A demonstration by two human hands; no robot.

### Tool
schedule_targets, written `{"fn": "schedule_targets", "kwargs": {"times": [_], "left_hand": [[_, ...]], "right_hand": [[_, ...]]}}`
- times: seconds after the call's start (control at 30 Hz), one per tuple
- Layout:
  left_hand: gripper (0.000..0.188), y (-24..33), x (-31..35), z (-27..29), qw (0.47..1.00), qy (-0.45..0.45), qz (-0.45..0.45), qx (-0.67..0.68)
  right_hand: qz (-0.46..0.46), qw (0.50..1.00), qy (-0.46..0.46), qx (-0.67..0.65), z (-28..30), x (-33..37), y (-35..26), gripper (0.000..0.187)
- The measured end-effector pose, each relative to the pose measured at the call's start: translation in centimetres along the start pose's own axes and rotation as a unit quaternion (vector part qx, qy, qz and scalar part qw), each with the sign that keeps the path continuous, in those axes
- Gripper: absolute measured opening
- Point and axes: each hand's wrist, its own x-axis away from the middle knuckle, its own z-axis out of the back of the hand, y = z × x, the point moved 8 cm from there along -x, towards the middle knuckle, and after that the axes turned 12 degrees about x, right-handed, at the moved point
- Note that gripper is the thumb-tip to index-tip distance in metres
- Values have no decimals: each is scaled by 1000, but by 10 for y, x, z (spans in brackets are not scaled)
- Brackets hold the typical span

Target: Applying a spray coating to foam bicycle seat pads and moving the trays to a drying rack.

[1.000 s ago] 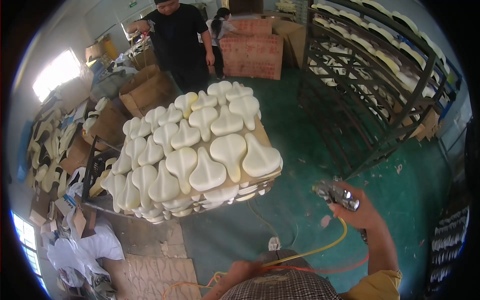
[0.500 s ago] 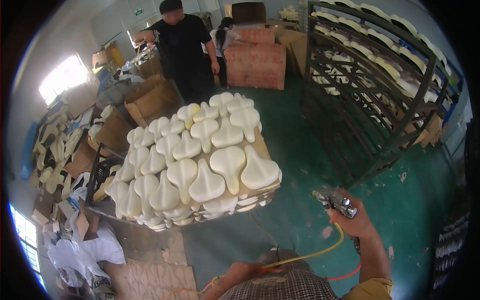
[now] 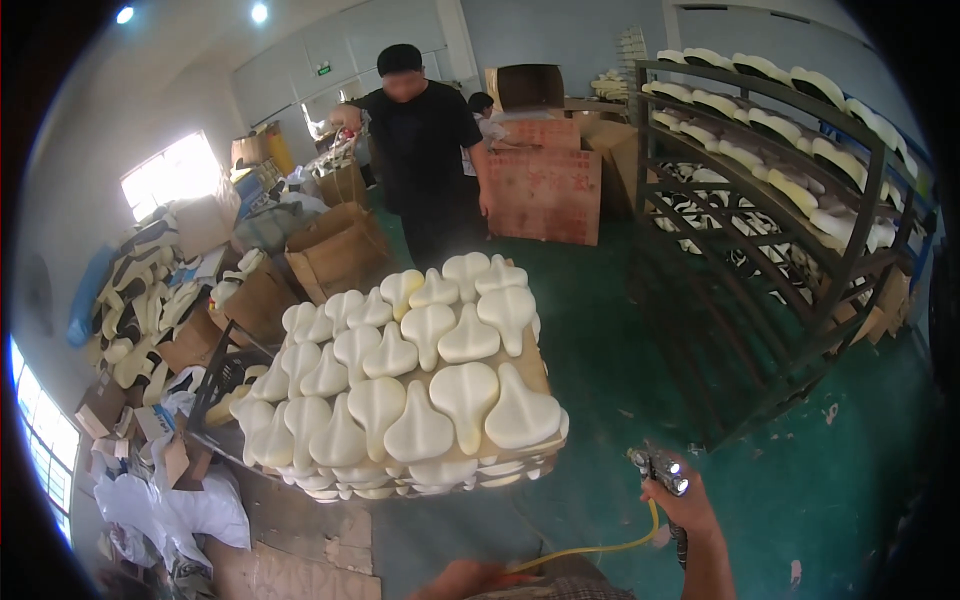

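Note:
My right hand (image 3: 692, 508) is wrapped round a metal spray gun (image 3: 660, 470), held to the right of a loaded stack. A yellow hose (image 3: 590, 549) runs from the gun back toward my body. At the lower edge, my left hand (image 3: 462, 580) shows only in part, close to the hose; its fingers are blurred and cut off. Ahead of me lie rows of cream foam bicycle saddle pads (image 3: 418, 425) on a brown board (image 3: 540, 375). More pads show in layers beneath it. Neither hand touches the pads.
A dark metal rack (image 3: 770, 225) with more pads stands at right. A person in black (image 3: 425, 150) stands beyond the stack; another person (image 3: 487, 125) is behind cardboard sheets (image 3: 545, 195). Cartons (image 3: 335, 250), a black crate (image 3: 235, 370) and white plastic bags (image 3: 180, 505) crowd the left.
The view has tilted up, so the stack and rack sit lower in the picture. My right hand, still holding the spray gun, also appears lower. Less of my left arm shows.

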Motion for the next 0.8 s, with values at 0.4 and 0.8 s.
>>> {"fn": "schedule_targets", "kwargs": {"times": [0.4,0.8], "left_hand": [[34,1,-36,10,995,55,-71,33],[42,-3,-46,14,993,73,-89,35]], "right_hand": [[-79,994,-13,80,-1,-5,31,50],[-32,998,-18,45,5,-7,55,48]]}}
